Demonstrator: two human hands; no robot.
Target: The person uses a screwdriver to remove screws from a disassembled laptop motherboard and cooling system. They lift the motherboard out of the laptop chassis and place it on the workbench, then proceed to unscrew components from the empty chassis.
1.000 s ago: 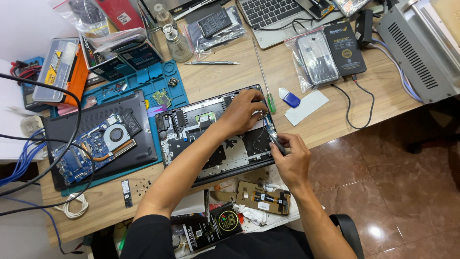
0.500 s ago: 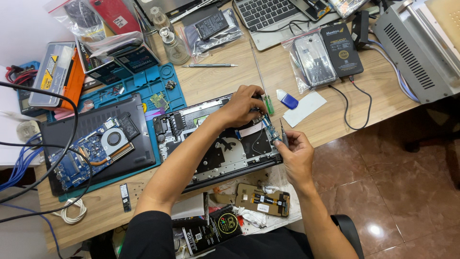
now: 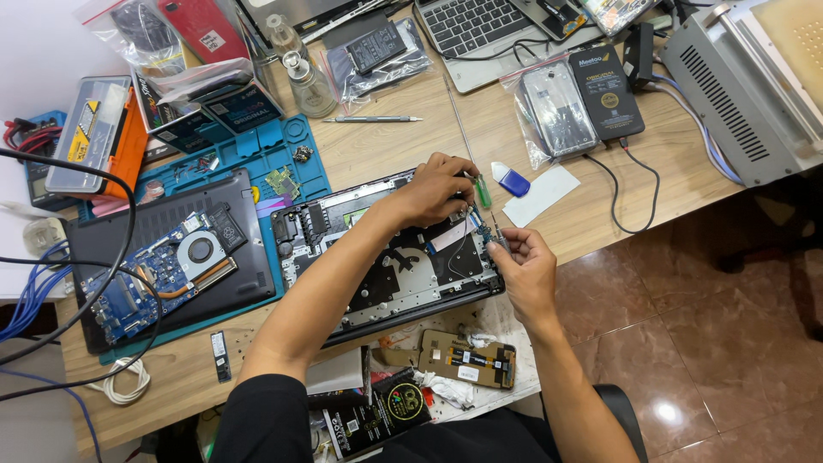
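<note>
Closest to you, your right hand (image 3: 525,273) sits at the right edge of the opened laptop chassis (image 3: 386,257), its fingers pinched shut around a thin metal tool, tweezers by the look of it, though the tip is too small to be sure. Just beyond, your left hand (image 3: 435,189) reaches across the chassis with its fingers curled closed on a green-handled screwdriver (image 3: 483,190), pressed down near the far right corner. That chassis lies open-side up on the wooden bench (image 3: 386,150), its left end on the blue work mat (image 3: 283,154). Judge it light but fragile: the thin flat cables and small connectors inside will tear or bend easily, so hold it by the outer frame, never by the boards. Left of it rests a detached motherboard (image 3: 163,270) on a dark laptop cover. Farther off lie a loose pen-like tool (image 3: 373,119) and a bagged phone (image 3: 557,107).
</note>
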